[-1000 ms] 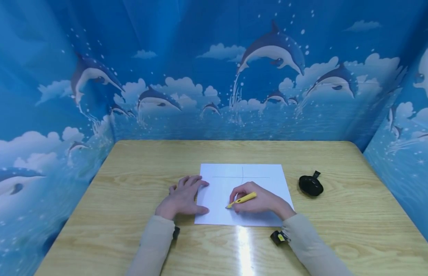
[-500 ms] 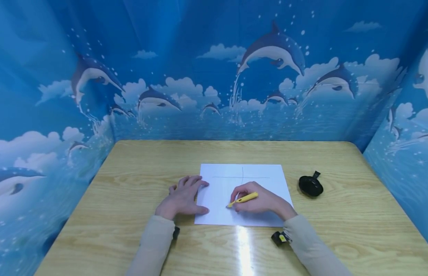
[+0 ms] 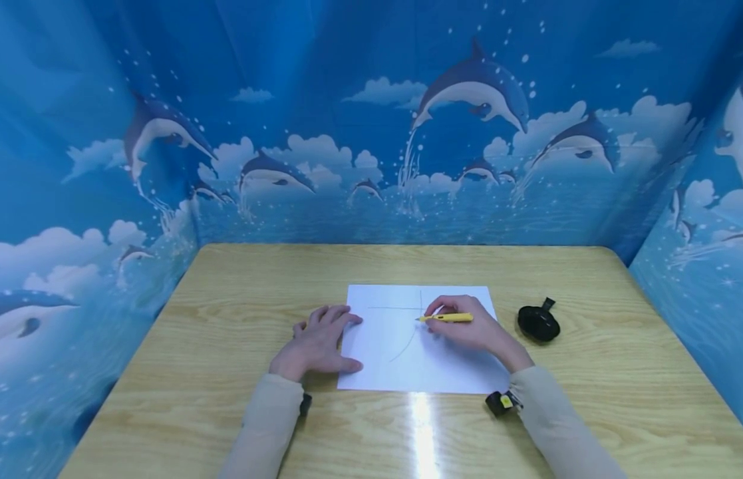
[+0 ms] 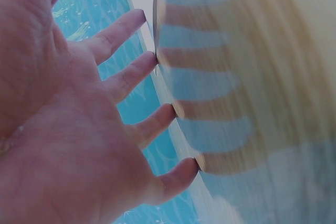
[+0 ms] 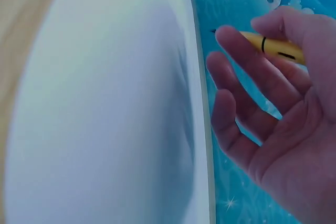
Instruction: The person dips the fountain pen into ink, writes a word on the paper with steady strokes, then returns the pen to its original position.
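Observation:
A sheet of white paper lies on the wooden table, bearing a thin horizontal line, a vertical line crossing it and a curve sweeping to the lower left. My left hand rests at the sheet's left edge, fingers spread, thumb on the paper; the left wrist view shows the same hand with its fingertips on the surface. My right hand pinches a yellow pen over the sheet's middle. In the right wrist view, the pen has its dark tip slightly off the paper.
A small black pan-shaped dish with a short handle stands right of the paper. The wooden table ends at the back against a blue dolphin-print curtain. A bright reflection lies on the tabletop before the sheet.
My right hand has moved up and right with the pen, from the lower middle of the paper. The curved line now shows where the hand was. My left hand has stayed put.

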`<move>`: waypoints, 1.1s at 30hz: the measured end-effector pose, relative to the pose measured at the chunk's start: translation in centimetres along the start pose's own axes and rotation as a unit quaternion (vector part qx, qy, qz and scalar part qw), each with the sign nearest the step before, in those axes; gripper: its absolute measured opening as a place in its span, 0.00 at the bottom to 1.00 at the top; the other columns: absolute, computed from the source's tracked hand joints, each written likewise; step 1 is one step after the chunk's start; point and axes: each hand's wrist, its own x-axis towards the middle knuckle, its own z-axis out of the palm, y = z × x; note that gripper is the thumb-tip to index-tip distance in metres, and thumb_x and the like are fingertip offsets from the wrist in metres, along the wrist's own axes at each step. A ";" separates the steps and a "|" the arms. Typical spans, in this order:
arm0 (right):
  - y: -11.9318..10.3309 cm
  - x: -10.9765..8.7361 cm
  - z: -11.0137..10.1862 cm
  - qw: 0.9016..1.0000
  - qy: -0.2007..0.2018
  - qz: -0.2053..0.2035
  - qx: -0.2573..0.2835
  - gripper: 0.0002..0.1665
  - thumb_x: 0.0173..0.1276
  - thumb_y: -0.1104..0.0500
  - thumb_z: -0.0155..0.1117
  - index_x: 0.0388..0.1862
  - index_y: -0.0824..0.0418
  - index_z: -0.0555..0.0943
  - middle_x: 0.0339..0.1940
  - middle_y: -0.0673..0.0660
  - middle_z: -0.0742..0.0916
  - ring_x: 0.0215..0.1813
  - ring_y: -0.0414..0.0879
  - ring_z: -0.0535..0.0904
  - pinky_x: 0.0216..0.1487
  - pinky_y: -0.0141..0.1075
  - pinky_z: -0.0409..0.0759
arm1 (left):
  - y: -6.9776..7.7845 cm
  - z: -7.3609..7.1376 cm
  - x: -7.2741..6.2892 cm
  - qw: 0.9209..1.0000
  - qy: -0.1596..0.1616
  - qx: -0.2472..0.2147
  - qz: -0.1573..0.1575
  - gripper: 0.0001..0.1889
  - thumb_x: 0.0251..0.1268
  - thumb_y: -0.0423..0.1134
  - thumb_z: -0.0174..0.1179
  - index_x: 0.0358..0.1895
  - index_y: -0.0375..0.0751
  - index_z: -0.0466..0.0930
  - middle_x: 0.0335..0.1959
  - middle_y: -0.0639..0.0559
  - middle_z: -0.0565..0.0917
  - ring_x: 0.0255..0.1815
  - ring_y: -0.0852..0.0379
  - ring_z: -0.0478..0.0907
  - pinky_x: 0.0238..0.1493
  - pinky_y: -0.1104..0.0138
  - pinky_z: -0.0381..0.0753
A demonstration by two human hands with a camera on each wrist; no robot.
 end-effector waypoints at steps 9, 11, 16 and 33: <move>0.8 0.4 -0.5 0.997 0.062 0.043 -0.009 0.14 0.71 0.49 0.67 0.51 0.53 0.85 0.32 0.52 0.91 0.34 0.45 0.84 0.41 0.38 0.77 | 0.0 0.0 0.0 1.000 -0.001 0.001 -0.003 0.40 0.55 0.61 0.73 0.73 0.61 0.69 0.82 0.51 0.59 0.82 0.34 0.49 0.69 0.26 0.54; 0.9 0.5 -0.5 0.996 0.068 0.053 -0.009 0.14 0.71 0.50 0.67 0.51 0.53 0.86 0.32 0.52 0.91 0.34 0.45 0.84 0.41 0.38 0.77 | 0.1 0.0 0.0 1.000 -0.001 0.000 -0.003 0.40 0.55 0.61 0.73 0.72 0.61 0.69 0.82 0.50 0.59 0.82 0.34 0.49 0.69 0.26 0.54; 1.0 0.8 -0.4 0.995 0.068 0.072 -0.003 0.13 0.71 0.51 0.66 0.51 0.54 0.85 0.32 0.51 0.91 0.34 0.45 0.84 0.40 0.37 0.78 | 0.1 -0.1 0.0 1.000 0.000 0.000 -0.003 0.40 0.55 0.61 0.73 0.73 0.61 0.69 0.82 0.50 0.60 0.82 0.33 0.49 0.69 0.26 0.54; 1.0 1.3 -0.5 0.996 0.050 0.073 -0.005 0.13 0.72 0.51 0.65 0.50 0.53 0.85 0.34 0.50 0.91 0.34 0.45 0.84 0.40 0.37 0.78 | 0.2 -0.1 0.1 1.000 0.003 0.004 -0.008 0.40 0.54 0.61 0.72 0.72 0.61 0.70 0.82 0.50 0.60 0.82 0.34 0.49 0.69 0.25 0.55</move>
